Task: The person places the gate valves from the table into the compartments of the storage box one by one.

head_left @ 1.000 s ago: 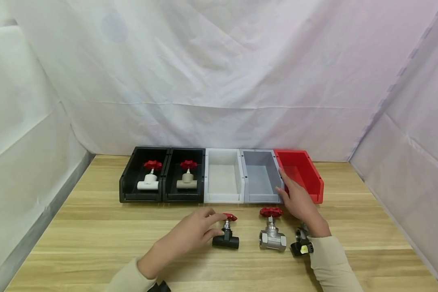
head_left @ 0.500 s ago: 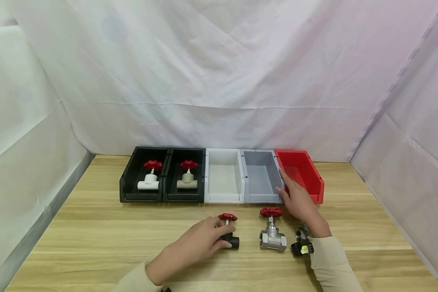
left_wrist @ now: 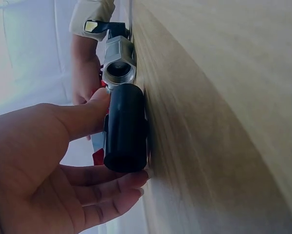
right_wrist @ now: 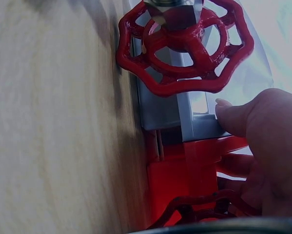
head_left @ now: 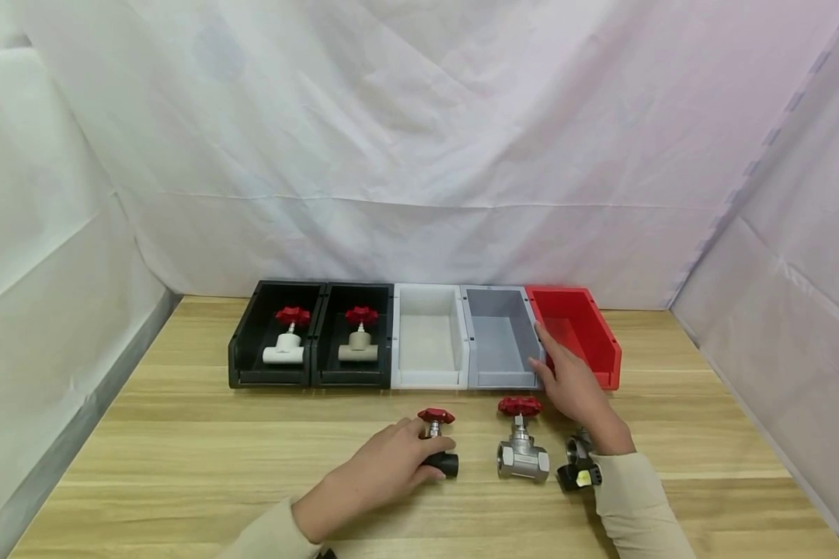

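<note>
In the head view my left hand (head_left: 386,464) grips a black tee-shaped valve (head_left: 447,464) with a red handwheel, standing on the table. The left wrist view shows the thumb on one side of its black pipe body (left_wrist: 126,129) and the fingers curled around the other. My right hand (head_left: 575,388) rests on the shared edge of the grey bin (head_left: 499,379) and the red bin (head_left: 604,345). Its thumb touches the grey rim and its fingers reach into the red bin. Just left of that wrist stands a steel valve (head_left: 523,458) with a red handwheel.
Left of the grey bin are a white bin (head_left: 429,379) and two black bins. One black bin (head_left: 252,376) holds a white valve (head_left: 283,349); the other (head_left: 328,376) holds a tan valve (head_left: 358,347). Another metal valve (head_left: 575,446) is partly hidden by the right wrist.
My left hand has moved right onto the black valve and now closes around its body; earlier its fingers hovered by the handwheel. The right hand has stayed put.
</note>
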`<state>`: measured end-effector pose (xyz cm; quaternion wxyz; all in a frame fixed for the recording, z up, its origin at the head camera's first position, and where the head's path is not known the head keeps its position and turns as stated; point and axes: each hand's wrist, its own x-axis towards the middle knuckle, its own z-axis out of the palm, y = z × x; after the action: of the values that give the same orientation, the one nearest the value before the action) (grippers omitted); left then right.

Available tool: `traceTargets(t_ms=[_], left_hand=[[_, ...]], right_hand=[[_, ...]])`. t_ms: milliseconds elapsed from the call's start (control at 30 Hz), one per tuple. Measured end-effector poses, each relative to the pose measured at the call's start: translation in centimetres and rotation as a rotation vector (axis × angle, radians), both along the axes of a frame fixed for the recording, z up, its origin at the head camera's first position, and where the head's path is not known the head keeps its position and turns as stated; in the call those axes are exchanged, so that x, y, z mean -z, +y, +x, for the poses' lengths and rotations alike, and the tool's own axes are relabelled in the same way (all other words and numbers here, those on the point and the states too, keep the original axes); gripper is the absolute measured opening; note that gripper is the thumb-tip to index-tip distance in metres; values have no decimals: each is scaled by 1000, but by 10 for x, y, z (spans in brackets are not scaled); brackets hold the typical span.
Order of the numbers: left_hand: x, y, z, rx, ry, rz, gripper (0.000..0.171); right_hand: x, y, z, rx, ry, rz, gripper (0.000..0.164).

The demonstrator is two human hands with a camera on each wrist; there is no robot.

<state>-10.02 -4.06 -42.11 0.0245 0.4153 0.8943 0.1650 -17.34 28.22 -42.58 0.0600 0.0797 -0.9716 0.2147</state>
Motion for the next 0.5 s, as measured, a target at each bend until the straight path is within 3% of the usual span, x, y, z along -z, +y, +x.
traceTargets(t_ms=[500], left_hand=[[3,12,-1,-8,69,-37,38]], right_hand=[[-1,0,0,10,-7,-1,83]])
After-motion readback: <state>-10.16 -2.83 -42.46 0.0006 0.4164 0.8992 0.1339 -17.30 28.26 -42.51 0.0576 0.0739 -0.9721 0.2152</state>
